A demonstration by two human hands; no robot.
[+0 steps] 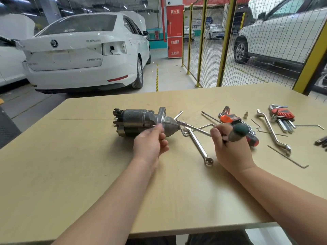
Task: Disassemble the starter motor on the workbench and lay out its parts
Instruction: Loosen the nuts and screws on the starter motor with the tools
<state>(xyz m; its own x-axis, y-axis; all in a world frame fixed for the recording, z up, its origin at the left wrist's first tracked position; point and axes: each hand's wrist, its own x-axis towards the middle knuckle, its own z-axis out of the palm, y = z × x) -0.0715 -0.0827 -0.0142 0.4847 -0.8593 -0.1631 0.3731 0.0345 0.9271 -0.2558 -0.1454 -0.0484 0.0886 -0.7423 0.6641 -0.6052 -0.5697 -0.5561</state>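
Starter motor (139,121) on its side mid-counter (88,174), nose cone pointing right | right hand (230,147) wraps the green-handled screwdriver (238,131), tip at the nose | left hand (150,144) curled against the motor's near side, pinching or not, cannot tell | ring spanner (198,145) lies between the hands

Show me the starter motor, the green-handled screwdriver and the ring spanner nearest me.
starter motor (136,119), head view, dark cylindrical body
green-handled screwdriver (238,131), head view, handle
ring spanner (199,145), head view, mid shaft
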